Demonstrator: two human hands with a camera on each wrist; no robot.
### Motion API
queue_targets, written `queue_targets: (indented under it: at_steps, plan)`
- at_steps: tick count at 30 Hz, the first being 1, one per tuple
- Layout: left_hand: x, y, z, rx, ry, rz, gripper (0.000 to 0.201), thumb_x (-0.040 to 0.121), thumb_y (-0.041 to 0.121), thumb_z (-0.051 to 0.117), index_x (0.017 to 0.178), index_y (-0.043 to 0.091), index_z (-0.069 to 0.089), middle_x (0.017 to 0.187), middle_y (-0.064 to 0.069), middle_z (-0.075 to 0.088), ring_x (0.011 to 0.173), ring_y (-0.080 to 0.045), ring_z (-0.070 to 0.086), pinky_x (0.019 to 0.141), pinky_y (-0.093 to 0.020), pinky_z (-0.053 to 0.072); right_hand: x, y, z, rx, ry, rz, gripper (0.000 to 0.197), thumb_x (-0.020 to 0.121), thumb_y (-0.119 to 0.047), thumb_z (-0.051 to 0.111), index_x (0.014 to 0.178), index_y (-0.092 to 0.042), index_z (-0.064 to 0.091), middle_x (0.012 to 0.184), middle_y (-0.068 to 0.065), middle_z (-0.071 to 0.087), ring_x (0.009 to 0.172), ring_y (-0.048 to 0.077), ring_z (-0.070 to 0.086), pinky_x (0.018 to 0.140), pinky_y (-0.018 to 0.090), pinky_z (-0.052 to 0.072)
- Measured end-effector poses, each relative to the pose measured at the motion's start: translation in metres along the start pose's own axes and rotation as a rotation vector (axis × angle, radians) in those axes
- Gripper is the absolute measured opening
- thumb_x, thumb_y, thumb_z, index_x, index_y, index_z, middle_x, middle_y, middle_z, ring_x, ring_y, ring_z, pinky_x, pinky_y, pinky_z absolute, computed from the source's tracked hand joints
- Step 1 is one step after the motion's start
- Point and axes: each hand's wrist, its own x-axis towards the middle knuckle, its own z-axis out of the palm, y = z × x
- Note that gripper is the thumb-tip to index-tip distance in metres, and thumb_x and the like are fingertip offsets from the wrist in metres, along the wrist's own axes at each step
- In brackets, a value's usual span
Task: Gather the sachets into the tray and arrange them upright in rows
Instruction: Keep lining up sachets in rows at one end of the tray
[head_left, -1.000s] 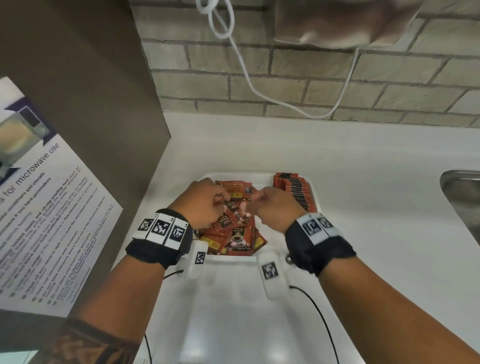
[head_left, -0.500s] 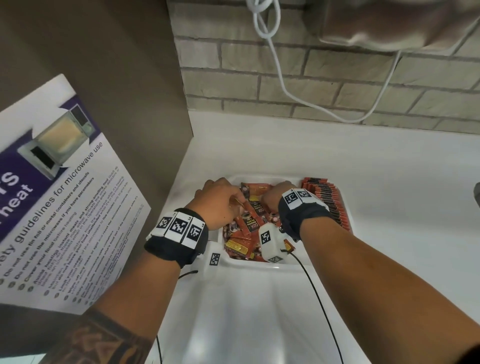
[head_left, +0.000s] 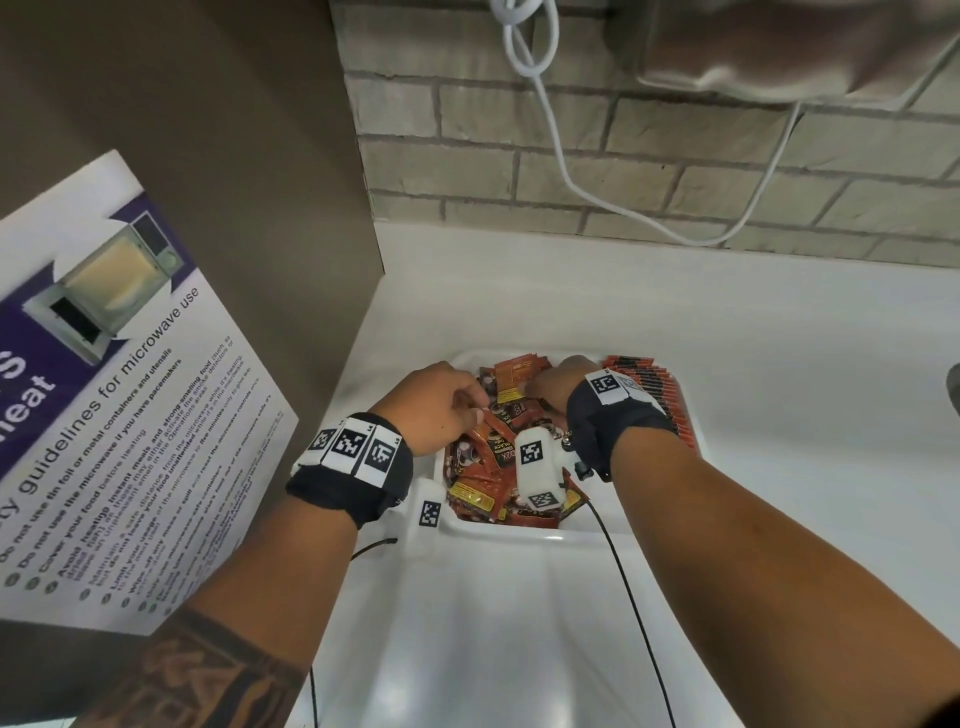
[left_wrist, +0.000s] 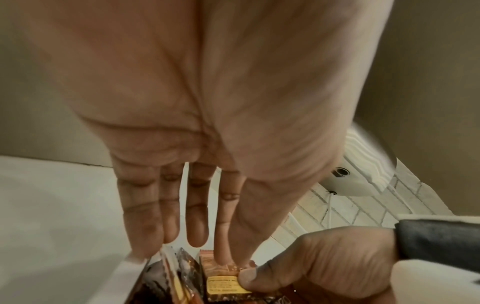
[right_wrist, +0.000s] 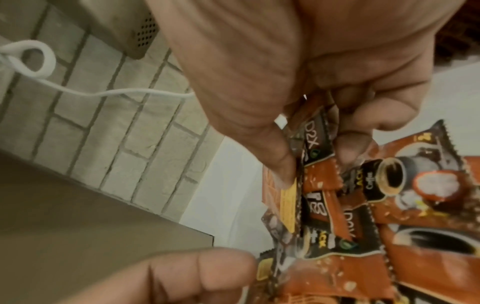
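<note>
At frame centre the left hand (head_left: 434, 402) pinches the top edge of one sachet (left_wrist: 218, 271), thumb against forefinger, the other fingers nearly straight. The right hand (head_left: 556, 382) clamps a few sachets (right_wrist: 315, 142) between thumb and curled fingers, over the heap (head_left: 488, 483) in the tray (head_left: 498, 535). In the head view its fingertips are hidden.

The place looks like a shared workplace pantry. At the left of the frame a purple-and-white printed poster (head_left: 119, 395) lists microwave safety guidelines. A smooth white tabletop (head_left: 675, 322) meets a pale grey brick wall (head_left: 649, 171). Orange-brown instant coffee sachets (head_left: 483, 488) fill a white plastic tray (head_left: 498, 532).
</note>
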Motion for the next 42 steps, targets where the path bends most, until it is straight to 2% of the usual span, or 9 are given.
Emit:
queue_targets:
  at_steps: [3,7,11,17,21,28,33,37,42]
  plan:
    - [0.001,0.000,0.001,-0.014,-0.004,-0.004,0.018,0.091,0.022,0.070,0.109,0.022,0.074,0.107,0.004,0.060,0.099,-0.014,0.061,0.081,-0.022,0.041,0.004,0.005,0.002,0.168,-0.003,0.030,0.038,0.096,-0.038,0.060,0.068,-0.016,0.048,0.076,0.005,0.057,0.080,0.026,0.059,0.074,0.033,0.050]
    - [0.002,0.001,0.000,-0.028,0.003,-0.011,0.019,0.092,0.020,0.069,0.110,0.022,0.073,0.100,0.011,0.058,0.095,-0.011,0.059,0.079,-0.020,0.040,0.002,0.015,0.001,0.435,-0.008,0.061,0.030,0.093,-0.026,0.067,0.072,-0.007,0.057,0.068,0.009,0.060,0.066,0.024,0.059,0.068,0.032,0.049]
    - [0.004,0.001,-0.001,-0.036,0.040,-0.010,0.017,0.093,0.022,0.067,0.109,0.022,0.072,0.099,0.013,0.057,0.093,-0.008,0.057,0.069,-0.009,0.035,-0.003,0.025,-0.007,0.637,-0.003,0.112,0.019,0.092,-0.017,0.068,0.084,-0.004,0.057,0.066,0.009,0.054,0.055,0.019,0.054,0.040,0.018,0.041]
    - [0.013,0.018,-0.003,-0.138,0.135,-0.016,0.027,0.099,0.039,0.058,0.118,0.021,0.066,0.112,0.005,0.066,0.100,-0.016,0.063,0.084,-0.029,0.049,-0.003,0.038,-0.010,0.753,0.042,0.019,0.035,0.083,-0.027,0.078,0.105,-0.001,0.068,0.081,0.013,0.065,0.076,0.027,0.058,0.065,0.036,0.044]
    - [0.023,0.035,0.001,-0.655,0.085,-0.182,0.050,0.094,0.050,0.063,0.129,0.016,0.056,0.115,-0.008,0.069,0.095,-0.023,0.073,0.080,-0.039,0.062,-0.013,0.040,-0.009,0.854,-0.104,-0.117,0.051,0.081,-0.036,0.079,0.114,0.002,0.067,0.099,0.022,0.071,0.081,0.028,0.057,0.073,0.040,0.047]
    - [0.025,0.039,0.005,-1.009,0.080,-0.158,0.025,0.096,0.020,0.066,0.118,0.008,0.069,0.111,-0.017,0.073,0.095,-0.031,0.072,0.082,-0.046,0.060,-0.034,0.039,-0.007,0.949,-0.096,-0.234,0.045,0.073,-0.046,0.084,0.098,-0.012,0.070,0.092,0.005,0.071,0.080,0.018,0.060,0.055,0.023,0.042]
    - [0.024,0.021,-0.005,-0.981,0.226,-0.221,0.012,0.096,0.017,0.066,0.107,0.013,0.068,0.099,-0.010,0.072,0.074,-0.019,0.069,0.059,-0.029,0.056,-0.037,0.043,-0.011,0.290,0.154,-0.230,0.051,0.099,-0.051,0.049,0.099,-0.005,0.072,0.106,0.014,0.069,0.096,0.028,0.065,0.082,0.033,0.053]
    - [0.023,0.014,-0.007,-0.945,0.219,-0.225,0.018,0.095,0.020,0.068,0.110,0.010,0.069,0.108,-0.018,0.072,0.086,-0.026,0.069,0.065,-0.034,0.057,-0.021,0.035,0.000,-0.011,0.063,-0.163,0.031,0.098,-0.036,0.051,0.092,-0.008,0.062,0.102,0.012,0.064,0.084,0.024,0.054,0.055,0.025,0.036]
    - [0.021,0.011,-0.009,-0.868,0.157,-0.159,0.014,0.095,0.023,0.068,0.107,0.018,0.071,0.107,-0.011,0.075,0.101,-0.035,0.071,0.087,-0.054,0.058,-0.003,0.019,0.001,-0.301,0.023,-0.119,0.025,0.098,-0.021,0.049,0.109,-0.004,0.065,0.114,0.009,0.065,0.095,0.025,0.061,0.075,0.029,0.047]
